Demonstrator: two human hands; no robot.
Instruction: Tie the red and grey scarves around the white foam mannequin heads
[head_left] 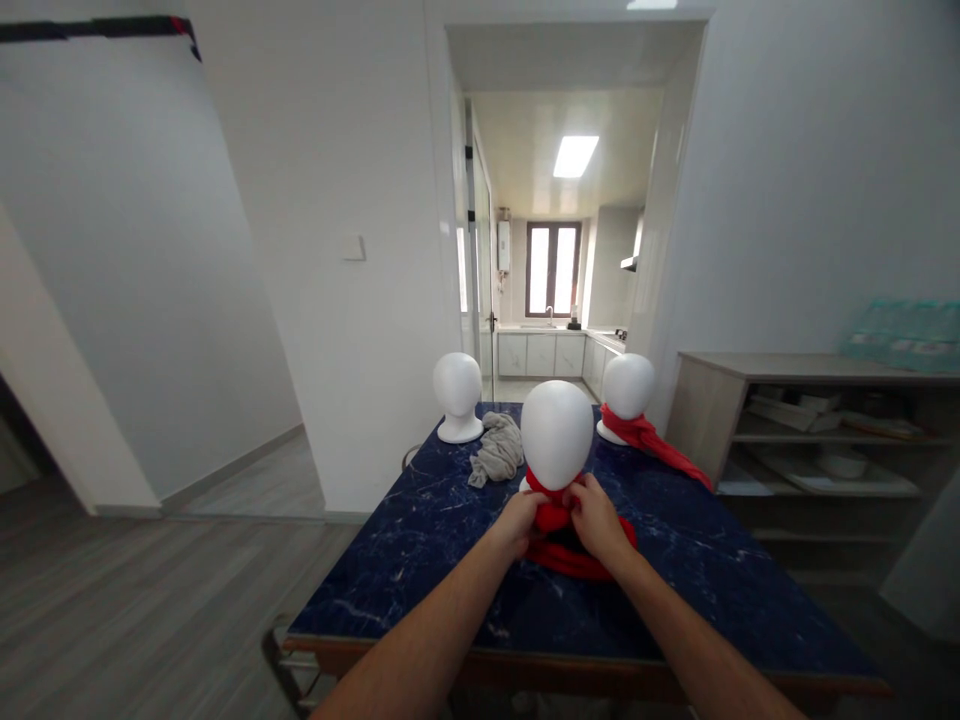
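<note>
- From where I stand, the nearest white dummy head (pixel 557 435) is upright on the blue table (pixel 405 570), a red scarf (pixel 577 562) around its neck, the rest looping over the tabletop in front.
- The left hand (pixel 520 518) has its fingers nearly closed, pinching the scarf just below the chin.
- The right hand (pixel 595 512), also nearly closed, grips it there too, close beside the left.
- Behind, a crumpled grey cloth (pixel 496 450) lies beside another head (pixel 457 388).
- At the far right, a third head (pixel 628 385) wears a second scarf (pixel 651 440), its tail trailing across the table.
</note>
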